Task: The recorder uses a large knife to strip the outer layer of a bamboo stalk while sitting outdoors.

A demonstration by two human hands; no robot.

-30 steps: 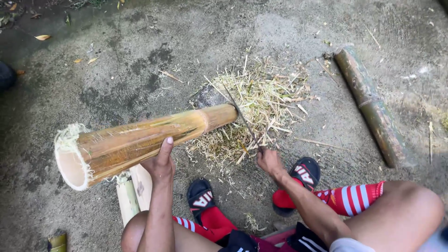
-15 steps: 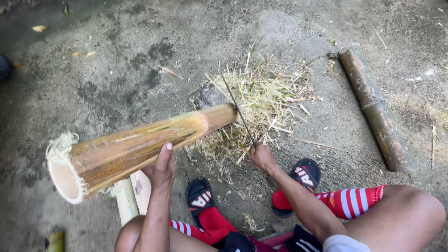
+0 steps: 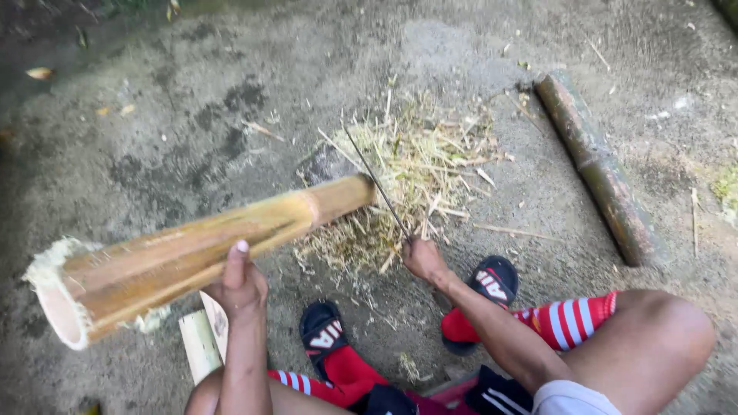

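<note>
Left hand (image 3: pixel 240 286) grips bamboo pole (image 3: pixel 200 242); right hand (image 3: pixel 423 259) clenched on knife (image 3: pixel 377 184). Shavings (image 3: pixel 419 169) piled at 12 o'clock; far end pared, most outer skin left.

Second bamboo log (image 3: pixel 596 165) lying well apart at right on the concrete ground (image 3: pixel 192 100). Heap of straw-like shavings (image 3: pixel 419 173) in the middle. Black sandals (image 3: pixel 492 280) over red striped socks (image 3: pixel 565 319). Pale split piece (image 3: pixel 198 342) near bottom left.
</note>
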